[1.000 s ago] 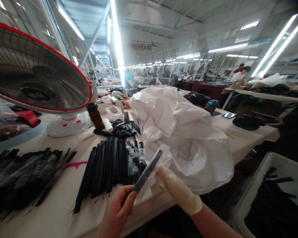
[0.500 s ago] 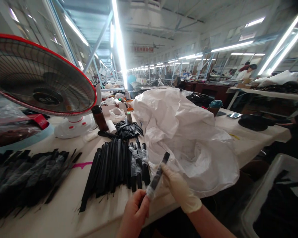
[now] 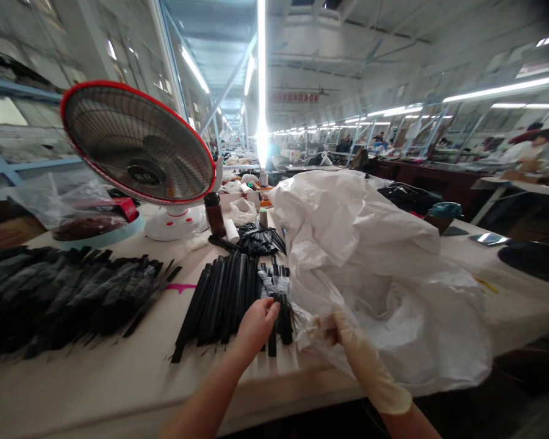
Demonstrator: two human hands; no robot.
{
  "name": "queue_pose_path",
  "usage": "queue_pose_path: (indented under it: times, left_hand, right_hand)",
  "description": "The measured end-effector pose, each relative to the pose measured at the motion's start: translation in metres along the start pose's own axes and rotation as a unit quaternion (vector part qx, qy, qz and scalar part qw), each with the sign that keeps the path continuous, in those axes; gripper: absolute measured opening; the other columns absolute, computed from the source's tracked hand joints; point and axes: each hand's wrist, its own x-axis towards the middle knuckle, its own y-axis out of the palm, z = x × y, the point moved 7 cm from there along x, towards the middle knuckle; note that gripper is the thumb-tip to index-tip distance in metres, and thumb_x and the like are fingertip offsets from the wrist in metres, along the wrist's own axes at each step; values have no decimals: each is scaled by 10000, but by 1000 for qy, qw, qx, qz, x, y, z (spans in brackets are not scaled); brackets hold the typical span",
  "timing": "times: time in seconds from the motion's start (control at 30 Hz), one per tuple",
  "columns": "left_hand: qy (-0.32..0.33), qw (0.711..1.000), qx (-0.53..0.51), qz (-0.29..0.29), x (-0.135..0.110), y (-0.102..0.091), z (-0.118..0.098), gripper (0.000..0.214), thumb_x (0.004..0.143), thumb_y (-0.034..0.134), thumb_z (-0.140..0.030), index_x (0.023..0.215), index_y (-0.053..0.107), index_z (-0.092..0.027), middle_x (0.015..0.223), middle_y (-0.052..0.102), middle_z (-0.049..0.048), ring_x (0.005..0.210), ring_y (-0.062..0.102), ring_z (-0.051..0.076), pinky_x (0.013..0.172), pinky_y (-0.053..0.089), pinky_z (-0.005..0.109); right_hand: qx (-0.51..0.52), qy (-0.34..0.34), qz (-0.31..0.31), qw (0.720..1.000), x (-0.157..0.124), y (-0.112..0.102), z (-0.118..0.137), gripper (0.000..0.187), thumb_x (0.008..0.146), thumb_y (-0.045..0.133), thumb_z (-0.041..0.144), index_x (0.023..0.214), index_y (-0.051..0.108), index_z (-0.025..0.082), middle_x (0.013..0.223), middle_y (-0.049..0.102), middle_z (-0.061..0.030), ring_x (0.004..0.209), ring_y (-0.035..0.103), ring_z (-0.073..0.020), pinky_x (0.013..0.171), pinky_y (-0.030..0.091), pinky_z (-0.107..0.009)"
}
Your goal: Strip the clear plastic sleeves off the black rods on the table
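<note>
My bare left hand (image 3: 258,323) is over the small group of black strip bundles wrapped in clear film (image 3: 281,283). Its fingers are closed on a bundle there, and the hand hides much of it. On my right hand (image 3: 343,338) is a pale glove; its fingers are bent together at the near left edge of a big crumpled white sack (image 3: 357,231). Blur hides what those fingers hold, if anything. Left of the wrapped bundles lies a row of unwrapped black strips (image 3: 219,299).
A red-rimmed fan (image 3: 139,146) stands at the back left. Many wrapped black bundles (image 3: 64,299) lie on the left of the table (image 3: 132,384). Behind the strips are a dark bottle (image 3: 215,214), a white roll (image 3: 231,231) and a thread cone (image 3: 263,217). People work farther back.
My left hand has moved forward with the wrapped bundle to the others on the table. The right hand has let go of that bundle and moved to the sack's edge. The view has swung left.
</note>
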Motion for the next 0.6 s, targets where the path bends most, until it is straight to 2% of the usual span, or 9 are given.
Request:
queue_pose_path:
  times: [0.07, 0.13, 0.2, 0.27, 0.33, 0.4, 0.5, 0.57, 0.6]
  left_hand:
    - [7, 996, 79, -43, 7, -25, 6, 265, 865, 506, -289, 1072, 631, -180, 1170, 618, 101, 1140, 545, 244, 999, 386, 359]
    - [-17, 985, 153, -82, 14, -49, 19, 293, 840, 560, -232, 1122, 604, -166, 1239, 560, 130, 1217, 468, 294, 1033, 338, 436]
    - [-53, 971, 210, -99, 23, -65, 36, 315, 806, 624, -200, 1115, 595, -145, 1219, 560, 132, 1194, 476, 311, 995, 369, 490]
    - [-82, 961, 244, -101, 32, -72, 50, 303, 812, 643, -220, 1099, 589, -138, 1187, 576, 103, 1111, 535, 275, 937, 426, 490]
    - [-97, 957, 256, -99, 39, -76, 57, 262, 848, 611, -264, 1080, 588, -145, 1154, 593, 75, 1026, 578, 230, 889, 467, 462]
    - [-97, 958, 249, -100, 42, -81, 56, 236, 874, 569, -277, 1062, 586, -135, 1118, 604, 81, 990, 592, 220, 874, 473, 448]
    - [-72, 971, 204, -103, 37, -88, 39, 229, 904, 446, -214, 1077, 547, -103, 1106, 587, 149, 1009, 591, 242, 868, 465, 401]
    - [-48, 983, 156, -82, 22, -86, 23, 260, 898, 385, -205, 1113, 495, -111, 1040, 604, 144, 917, 629, 220, 772, 495, 324]
    - [-38, 990, 124, -55, 10, -80, 17, 263, 893, 389, -241, 1114, 476, -126, 951, 626, 104, 790, 647, 192, 675, 507, 285]
  right_hand:
    - [-23, -2, -5, 1000, -5, -3, 0, 490, 754, 556, 623, 565, 657, 182, 482, 542, -3, 456, 438, -109, 493, 347, -257]
    - [-28, -2, 13, 1000, -9, 3, 2, 422, 740, 605, 588, 653, 674, 181, 544, 557, 12, 492, 444, -104, 505, 341, -245]
    - [-15, -5, 46, 999, -11, 15, 5, 391, 699, 662, 566, 738, 688, 179, 586, 564, 18, 527, 457, -108, 517, 347, -241]
    - [1, -2, 47, 999, -10, 23, 7, 405, 677, 681, 568, 646, 659, 165, 533, 523, 27, 503, 430, -99, 499, 328, -238]
    - [21, 14, 13, 1000, -8, 22, 7, 458, 671, 681, 582, 518, 594, 159, 461, 464, 37, 459, 386, -81, 469, 296, -234]
    - [69, 34, -9, 997, -5, 19, 6, 470, 652, 693, 591, 508, 597, 155, 454, 464, 34, 442, 384, -71, 454, 294, -229]
    - [165, 47, 18, 985, -2, 21, 8, 426, 631, 724, 574, 650, 683, 150, 528, 526, 18, 458, 417, -67, 451, 326, -216]
    - [208, 56, 28, 976, 0, 22, 11, 404, 633, 737, 548, 687, 698, 149, 551, 543, 14, 459, 416, -60, 439, 325, -205]
    - [222, 60, 26, 973, 1, 21, 13, 390, 637, 741, 535, 686, 699, 150, 552, 544, 15, 456, 410, -56, 432, 320, -201]
